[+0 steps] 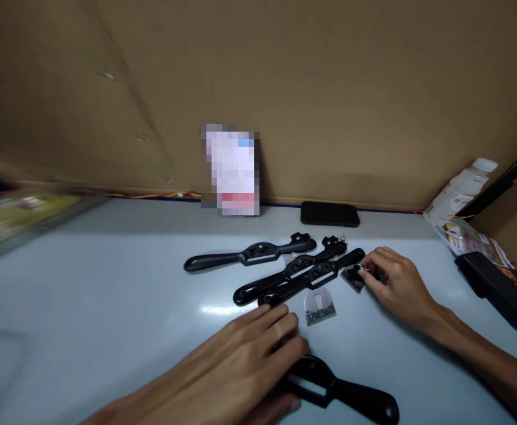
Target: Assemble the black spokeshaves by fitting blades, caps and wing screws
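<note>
Under my left hand is a black spokeshave body at the lower edge, its fingers wrapped round one handle. My right hand pinches a small shiny metal piece, perhaps a screw, beside a dark plate on the table. Between the hands lies a flat slotted blade. Beyond them rest more black spokeshave bodies: one at the left, a middle one and a nearer one, the last two overlapping. Small dark lobed pieces sit by their far ends.
A phone with a bright, pixelated screen leans on the cardboard wall. A dark flat case lies by the wall. On the right are a plastic bottle and a long black object. A blurred yellow packet lies left.
</note>
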### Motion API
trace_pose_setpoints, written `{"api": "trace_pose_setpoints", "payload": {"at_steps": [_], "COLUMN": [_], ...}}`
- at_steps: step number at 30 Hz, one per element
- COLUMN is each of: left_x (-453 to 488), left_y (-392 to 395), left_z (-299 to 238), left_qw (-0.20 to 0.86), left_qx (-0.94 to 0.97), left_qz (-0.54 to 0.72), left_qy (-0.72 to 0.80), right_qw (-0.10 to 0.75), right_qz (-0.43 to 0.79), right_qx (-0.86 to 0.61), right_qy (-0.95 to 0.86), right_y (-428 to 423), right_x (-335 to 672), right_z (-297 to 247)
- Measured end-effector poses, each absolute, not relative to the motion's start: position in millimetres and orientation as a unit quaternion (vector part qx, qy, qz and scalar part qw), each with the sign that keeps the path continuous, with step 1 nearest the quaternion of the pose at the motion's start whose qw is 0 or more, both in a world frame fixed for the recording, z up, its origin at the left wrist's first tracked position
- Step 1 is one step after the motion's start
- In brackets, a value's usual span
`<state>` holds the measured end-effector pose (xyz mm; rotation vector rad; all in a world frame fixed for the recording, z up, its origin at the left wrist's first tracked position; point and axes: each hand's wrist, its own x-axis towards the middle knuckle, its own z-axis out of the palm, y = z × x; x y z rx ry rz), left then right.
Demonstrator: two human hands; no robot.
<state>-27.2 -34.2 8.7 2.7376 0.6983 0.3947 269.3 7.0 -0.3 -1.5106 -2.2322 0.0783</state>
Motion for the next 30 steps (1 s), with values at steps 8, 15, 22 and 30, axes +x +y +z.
{"api": "trace_pose_setpoints", "payload": {"at_steps": [8,15,22,30], "left_x": [-18,-18,-27,-29], "left_y": [-34,-37,-32,-26], "left_z": [-1,-1,7,3], "left_qw": [0.117,0.140,0.158,0.117], "left_qx": [0.945,0.938,0.942,0.957], "left_qz": [0.160,0.165,0.150,0.171], "left_qy": [0.261,0.270,0.255,0.201], "right_qw": [0.235,0.189,0.183,0.094], "right_qz": [-0.120,0.028,0.090,0.169], "right_qx": [-0.530,-0.330,-0.360,-0.445], "right_qy": [-0.806,-0.924,-0.911,-0.875], "right_y": [3,-22,-20,-16], "right_x": [278,249,253,237], "right_z": [12,14,12,19]}}
